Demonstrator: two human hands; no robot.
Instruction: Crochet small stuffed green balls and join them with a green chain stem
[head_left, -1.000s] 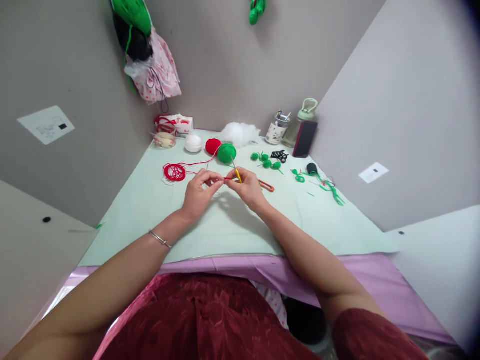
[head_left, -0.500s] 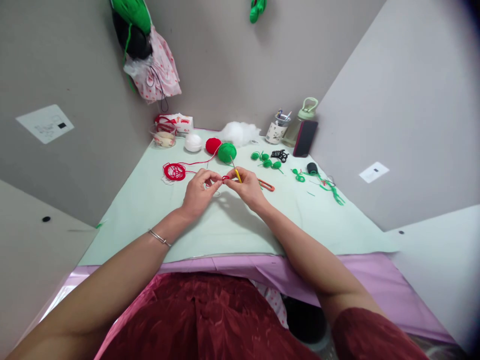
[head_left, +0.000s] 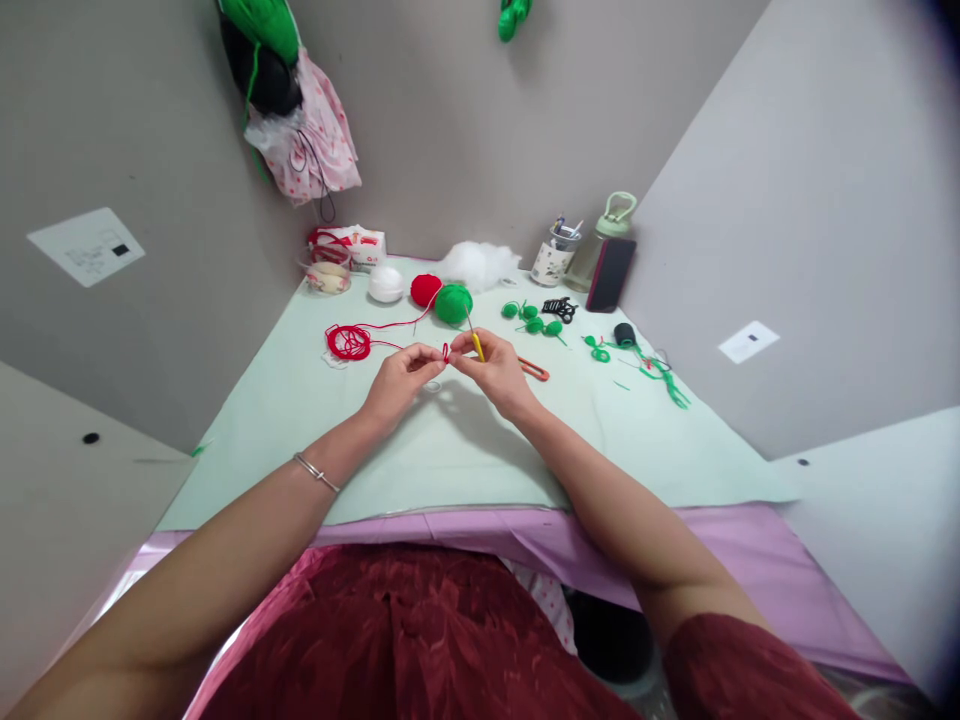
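Note:
Between my two hands, over the middle of the table, a small loop of red yarn [head_left: 445, 352] stands up from pinched fingertips. My left hand [head_left: 401, 385] is closed on the red yarn with thumb and forefinger. Closed too, my right hand [head_left: 496, 376] holds a crochet hook [head_left: 478, 346] by its yellow handle, the thin metal end pointing up and away. Its thumb and a finger also touch the red loop. From the left hand a strand runs to a loose red yarn coil [head_left: 348, 342] on the mat.
Behind the hands sit a green yarn ball [head_left: 454, 304], a red yarn ball [head_left: 426, 290], a white ball [head_left: 386, 285] and white stuffing [head_left: 480, 264]. Rightward lie an orange-red tool [head_left: 534, 369], small green pieces [head_left: 534, 326], a black spool [head_left: 624, 335] and a propped phone [head_left: 611, 275].
The red loop between my fingertips now stands upright where it lay flatter. Both hands have shifted slightly, and the hook's handle is a little more upright.

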